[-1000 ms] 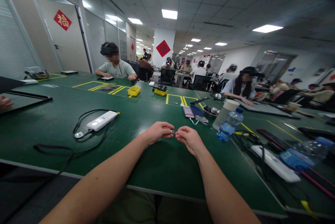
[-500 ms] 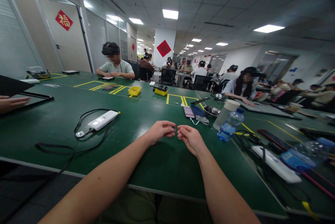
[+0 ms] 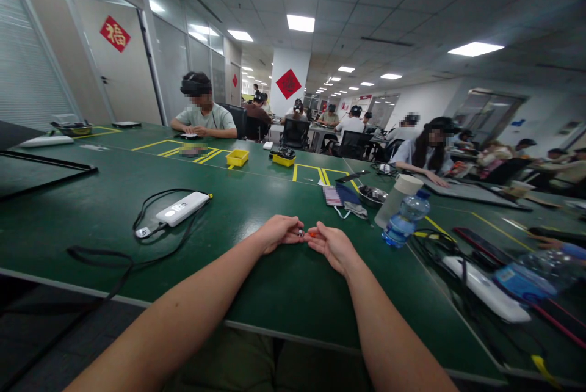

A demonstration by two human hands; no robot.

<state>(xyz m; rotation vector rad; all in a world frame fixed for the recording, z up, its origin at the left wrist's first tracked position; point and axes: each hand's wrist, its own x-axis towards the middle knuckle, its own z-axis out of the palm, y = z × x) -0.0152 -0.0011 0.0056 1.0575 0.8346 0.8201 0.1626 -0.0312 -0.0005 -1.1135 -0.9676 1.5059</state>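
1. Left hand [image 3: 280, 234] is pinching a small silvery piece [image 3: 301, 234] between thumb and fingertips, its grip nearly closed and pointing toward the other hand.
2. Right hand [image 3: 333, 248] is holding a small orange piece [image 3: 313, 234] at thumb and forefinger, while its remaining fingers are stretching loosely beneath.
3. Both pieces are sitting close together between the hands, over the near part of the green worktop [image 3: 293, 297]; they are showing too small for me to tell whether they are touching.
4. Well to the left, a white power bank [image 3: 184, 209] is lying flat on the worktop.
5. To the right, a pale tumbler [image 3: 388, 212] and a clear water bottle [image 3: 405, 221] are standing side by side.
6. Behind them, a metal bowl [image 3: 373, 196] is resting near a dark blue booklet [image 3: 345, 193].
7. Farther back, two yellow trays [image 3: 237, 159] are standing apart, the right one carrying dark items.
8. Across the worktop, a co-worker [image 3: 210, 117] wearing a headset is sitting with both hands low over a flat device [image 3: 188, 135].
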